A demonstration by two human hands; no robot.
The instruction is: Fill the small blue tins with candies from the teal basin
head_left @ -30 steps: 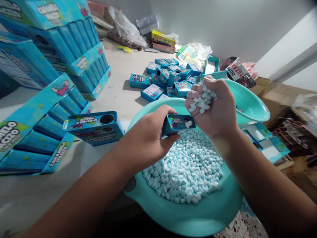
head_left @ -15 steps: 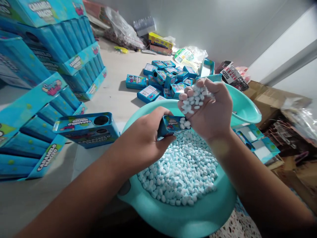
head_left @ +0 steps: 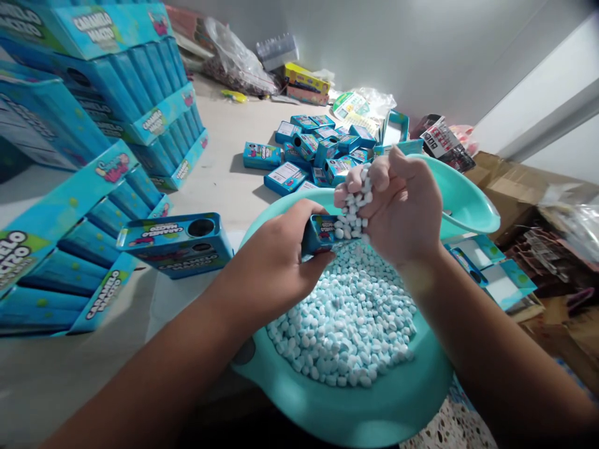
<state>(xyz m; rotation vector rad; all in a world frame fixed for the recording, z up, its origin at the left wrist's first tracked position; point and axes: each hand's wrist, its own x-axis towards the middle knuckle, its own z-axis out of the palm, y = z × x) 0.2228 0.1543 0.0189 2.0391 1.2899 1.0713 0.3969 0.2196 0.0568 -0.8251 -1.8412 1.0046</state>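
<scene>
My left hand (head_left: 281,259) is closed around a small blue candy box (head_left: 322,232), tilted so its opening faces my right hand. White candies (head_left: 349,226) crowd that opening. Cupped beside it, my right hand (head_left: 405,206) holds a handful of the same candies, which spill from the palm towards the box. Both hands are above a turquoise basin (head_left: 355,411). Inside the basin lies a heap of pale candies (head_left: 346,324). A larger blue box with a round black spot (head_left: 175,246) stands on the table left of my left hand.
Stacked display cartons (head_left: 107,81) of blue boxes rise at the left. Several small blue boxes (head_left: 285,178) lie piled on the table (head_left: 224,149) behind the basin. A second turquoise basin (head_left: 472,206), flattened blue card (head_left: 505,280) and brown cardboard (head_left: 528,181) are at the right.
The fingers of my right hand have curled further in, and its handful has shrunk. More candies now sit at the box's opening. The view has shifted slightly.
</scene>
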